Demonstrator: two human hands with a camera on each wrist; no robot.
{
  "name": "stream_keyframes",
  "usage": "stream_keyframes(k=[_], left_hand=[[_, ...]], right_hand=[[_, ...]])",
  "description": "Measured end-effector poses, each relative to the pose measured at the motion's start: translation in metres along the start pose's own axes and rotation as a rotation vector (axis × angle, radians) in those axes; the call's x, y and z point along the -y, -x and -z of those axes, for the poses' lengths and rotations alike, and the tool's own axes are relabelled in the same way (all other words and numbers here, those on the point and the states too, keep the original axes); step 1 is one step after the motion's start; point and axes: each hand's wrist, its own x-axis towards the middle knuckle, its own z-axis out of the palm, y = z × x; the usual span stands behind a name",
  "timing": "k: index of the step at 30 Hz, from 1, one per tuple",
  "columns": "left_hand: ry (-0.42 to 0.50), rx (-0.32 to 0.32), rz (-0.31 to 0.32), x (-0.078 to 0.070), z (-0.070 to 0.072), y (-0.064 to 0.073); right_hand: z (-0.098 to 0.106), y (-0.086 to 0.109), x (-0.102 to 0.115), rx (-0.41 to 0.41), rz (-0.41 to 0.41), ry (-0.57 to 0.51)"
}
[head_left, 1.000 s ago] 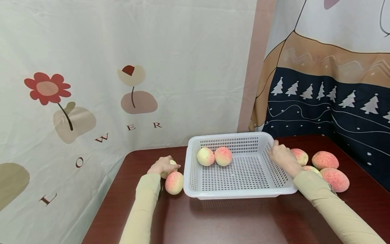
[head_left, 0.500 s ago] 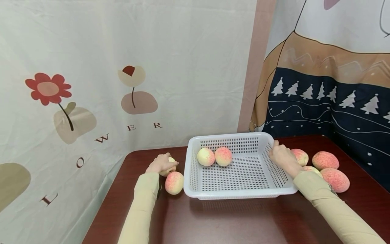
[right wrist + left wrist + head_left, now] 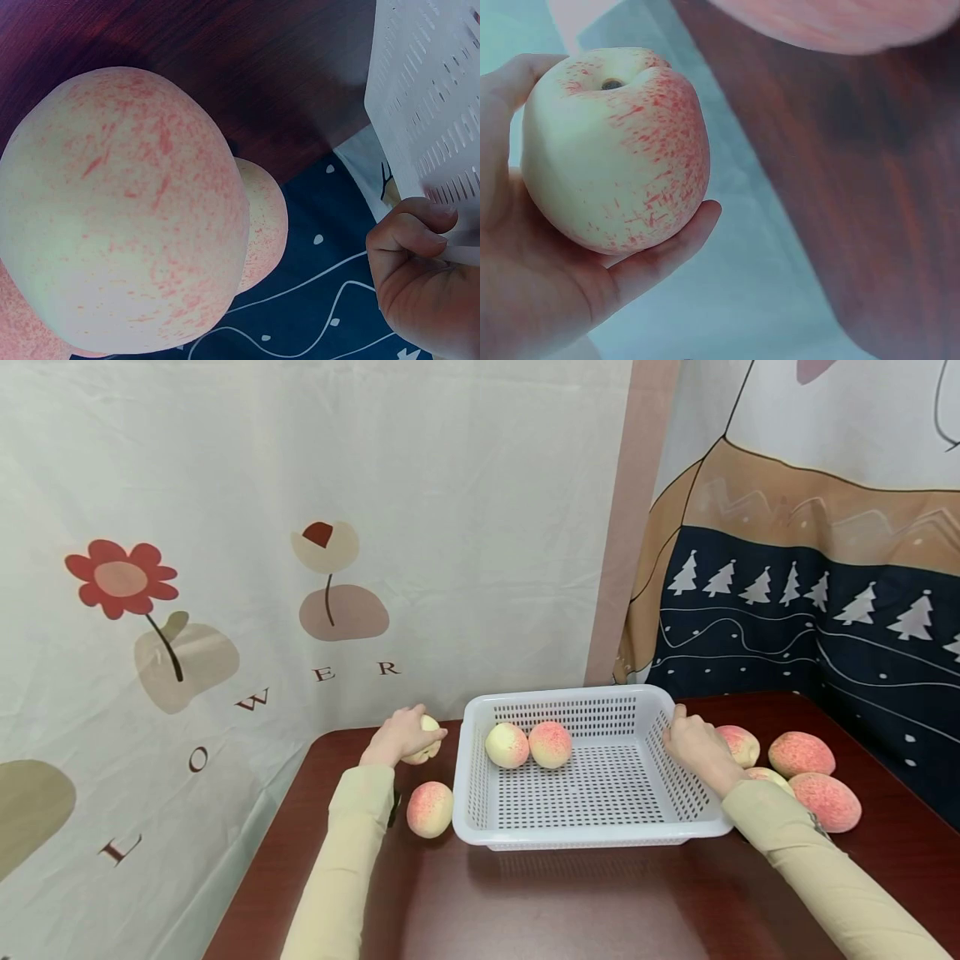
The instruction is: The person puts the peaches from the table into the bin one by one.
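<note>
One red flower (image 3: 122,578) is printed at the far left of my head view, on a pale curtain (image 3: 465,527) where the letters L, O, W, E and R climb to the right. Next I have the left sleeve (image 3: 341,852), stretched forward over the dark red table (image 3: 570,910) to the left hand (image 3: 392,739). Its fingers and thumb are curled round a peach (image 3: 423,743) near the table's far left corner. My left wrist view shows that peach close up, cream on one side and flecked red on the other, its stem pit in sight. Just right of that sleeve sits a lone peach (image 3: 430,810), beside the left wall of the white basket (image 3: 592,837); I cannot tell whether they touch. Inside the basket, toward the back left, I count two more, a yellower peach (image 3: 504,746) and a pinker peach (image 3: 551,745), close side by side. At the basket's right rim is the right hand (image 3: 696,745), and my right wrist view shows its thumb and bent fingers gripping the rim. Past it, four peaches (image 3: 802,753) cluster on the table, one partly hidden by the right sleeve (image 3: 817,868); the two farthest right are the reddest. Behind them, at my far right, hangs a navy cloth (image 3: 738,631) with white trees.
</note>
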Motion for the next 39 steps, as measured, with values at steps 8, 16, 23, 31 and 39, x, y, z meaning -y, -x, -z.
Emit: stream_keyframes(k=[8, 16, 23, 31, 39], left_hand=[[-0.032, -0.048, -0.066, -0.037, 0.009, -0.002], [-0.059, -0.092, -0.132, -0.073, 0.009, -0.004], [-0.079, -0.081, -0.191, -0.104, -0.003, -0.008], [-0.078, -0.061, -0.302, -0.137, -0.018, -0.011], [-0.075, -0.024, -0.369, -0.169, -0.030, -0.013]], right_hand=[[-0.001, 0.000, -0.001, -0.004, 0.001, 0.002], [-0.001, 0.001, -0.001, 0.019, -0.011, -0.004], [-0.001, 0.002, -0.001, 0.031, -0.014, -0.027], [-0.001, 0.001, -0.002, 0.027, -0.015, -0.029], [-0.001, 0.001, -0.001, 0.008, -0.025, -0.030]])
